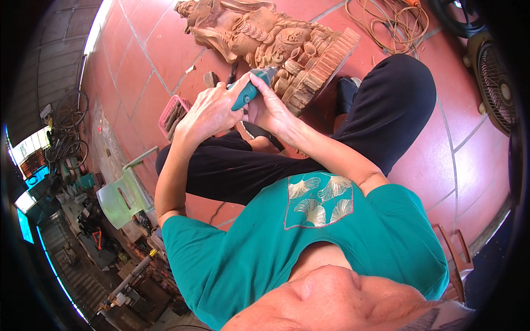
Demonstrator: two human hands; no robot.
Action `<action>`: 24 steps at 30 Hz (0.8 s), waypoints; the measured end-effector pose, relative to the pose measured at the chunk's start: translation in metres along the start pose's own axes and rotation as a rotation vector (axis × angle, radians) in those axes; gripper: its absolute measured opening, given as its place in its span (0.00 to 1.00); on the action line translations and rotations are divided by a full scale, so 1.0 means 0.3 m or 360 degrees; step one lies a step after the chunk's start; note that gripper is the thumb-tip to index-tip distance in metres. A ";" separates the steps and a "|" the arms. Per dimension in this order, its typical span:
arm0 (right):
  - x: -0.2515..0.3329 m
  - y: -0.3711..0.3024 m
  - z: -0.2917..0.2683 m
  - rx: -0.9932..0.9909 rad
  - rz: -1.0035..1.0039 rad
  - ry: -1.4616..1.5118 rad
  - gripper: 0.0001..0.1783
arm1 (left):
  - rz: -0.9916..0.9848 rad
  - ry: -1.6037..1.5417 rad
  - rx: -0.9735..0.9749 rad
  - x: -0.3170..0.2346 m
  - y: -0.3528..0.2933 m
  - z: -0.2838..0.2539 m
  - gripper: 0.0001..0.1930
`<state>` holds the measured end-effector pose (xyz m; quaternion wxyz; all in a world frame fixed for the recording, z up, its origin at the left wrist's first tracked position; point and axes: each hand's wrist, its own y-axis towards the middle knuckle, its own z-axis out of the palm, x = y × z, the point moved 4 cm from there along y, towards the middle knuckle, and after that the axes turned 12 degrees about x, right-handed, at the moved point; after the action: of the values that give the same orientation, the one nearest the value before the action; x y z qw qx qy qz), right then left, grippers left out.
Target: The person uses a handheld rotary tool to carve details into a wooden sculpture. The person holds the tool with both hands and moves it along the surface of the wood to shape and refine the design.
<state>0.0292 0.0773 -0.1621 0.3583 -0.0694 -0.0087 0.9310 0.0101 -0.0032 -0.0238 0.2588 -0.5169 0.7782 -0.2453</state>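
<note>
A large carved wooden sculpture (pixel 265 36) lies on the red tiled floor in front of me. Both my hands hold a teal rotary power tool (pixel 249 90) whose tip points at the sculpture's ridged base (pixel 326 60). My left hand (pixel 212 110) wraps around the tool's body from the left. My right hand (pixel 270 107) grips it from below and the right, nearer the tip. I sit with my legs in black trousers (pixel 375 116) folded beside the carving.
A pink basket (pixel 172 115) of small tools sits left of my hands. A coiled orange cable (pixel 395 22) lies at the top right, a fan (pixel 497 83) at the right edge. A green plastic chair (pixel 122 196), bicycles (pixel 69 129) and workshop clutter fill the left.
</note>
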 end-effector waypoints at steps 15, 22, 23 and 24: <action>-0.008 -0.012 -0.008 -0.0025 0.0002 0.0010 0.20 | 0.0000 -0.0026 0.0014 -0.012 -0.010 -0.007 0.40; -0.011 -0.018 -0.007 -0.0016 -0.0001 0.0047 0.20 | 0.0046 -0.0006 -0.0050 -0.008 -0.013 0.001 0.41; -0.011 -0.019 -0.006 -0.0022 -0.0004 0.0046 0.20 | 0.0034 -0.0028 -0.0011 -0.015 -0.013 -0.006 0.40; -0.012 -0.020 -0.005 -0.0029 -0.0007 0.0046 0.20 | 0.0021 -0.0051 0.0028 -0.021 -0.014 -0.011 0.39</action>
<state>0.0359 0.0792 -0.1627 0.3597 -0.0859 -0.0121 0.9290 0.0129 0.0014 -0.0178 0.2774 -0.5133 0.7752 -0.2421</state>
